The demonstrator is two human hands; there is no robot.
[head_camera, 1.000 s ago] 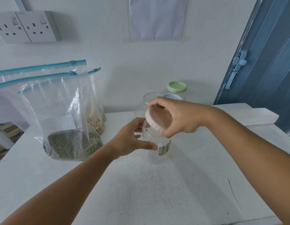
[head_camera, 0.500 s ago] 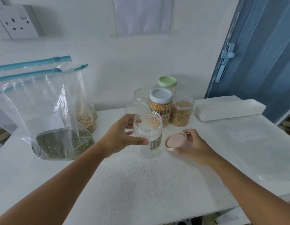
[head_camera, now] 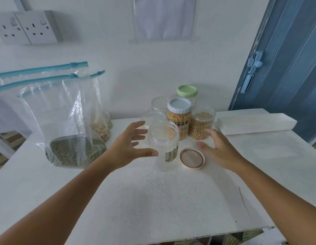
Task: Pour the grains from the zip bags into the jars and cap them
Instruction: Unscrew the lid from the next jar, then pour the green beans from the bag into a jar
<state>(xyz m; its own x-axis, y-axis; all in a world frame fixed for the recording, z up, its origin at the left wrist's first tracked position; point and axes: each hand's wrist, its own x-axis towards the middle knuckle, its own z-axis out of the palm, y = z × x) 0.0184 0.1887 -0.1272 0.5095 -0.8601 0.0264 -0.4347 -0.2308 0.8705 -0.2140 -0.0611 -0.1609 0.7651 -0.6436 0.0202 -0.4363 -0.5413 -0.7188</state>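
An empty clear jar (head_camera: 165,147) stands uncapped in the middle of the white table (head_camera: 153,200). Its pink lid (head_camera: 192,158) lies upside down just to its right. My left hand (head_camera: 130,147) hovers beside the jar's left, fingers spread, thumb in front of the jar wall, gripping nothing. My right hand (head_camera: 219,149) hovers just right of the lid, fingers relaxed and empty. A zip bag with green grains (head_camera: 69,131) stands at the left, with a second bag of pale grains (head_camera: 100,129) behind it.
Behind the open jar stand a blue-lidded jar of yellow grains (head_camera: 179,119), an open jar of pale grains (head_camera: 200,125), a green-lidded jar (head_camera: 187,92) and two empty clear jars (head_camera: 158,105). A white block (head_camera: 256,123) lies at the right. A blue door (head_camera: 286,59) is beyond it.
My right hand took the pink lid off the jar, set it down on the table and let go. My left hand released the jar and opened.
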